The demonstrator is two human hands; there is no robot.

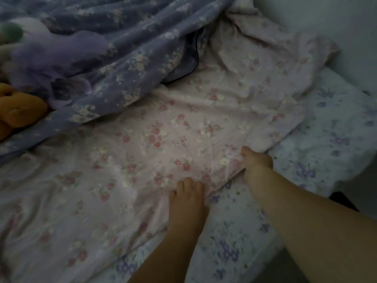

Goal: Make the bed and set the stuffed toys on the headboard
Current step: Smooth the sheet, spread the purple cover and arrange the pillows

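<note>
Both hands, left [188,198] and right [257,163], pinching the pink quilt's [155,139] near edge

The single head view looks down and forward, close over the bed [240,237]. Both forearms enter from the near right edge. The wall [326,21] stands far right.
</note>
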